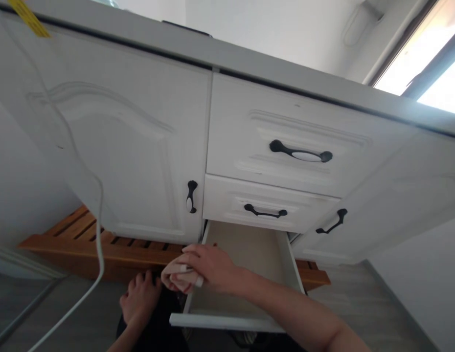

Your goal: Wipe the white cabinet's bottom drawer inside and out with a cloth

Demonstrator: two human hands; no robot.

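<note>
My right hand (216, 268) is closed around a bunched pale pink cloth (175, 280) with white edges. It holds the cloth over the left side of a pulled-out bottom drawer (249, 244). The bare base of the drawer shows behind my forearm, which crosses over the drawer's right part. To the left, my left hand (140, 297) rests on my dark-clothed knee, fingers loosely laid over it and nothing visible in them. The drawer's white front panel (220, 321) lies close to my body.
Above the drawer are two shut drawers with dark handles (266, 212). A cupboard door (125, 161) stands shut on the left, another on the right. A brown slatted wooden platform (102, 252) runs beneath the cabinet. A white cable (99, 234) hangs at the left.
</note>
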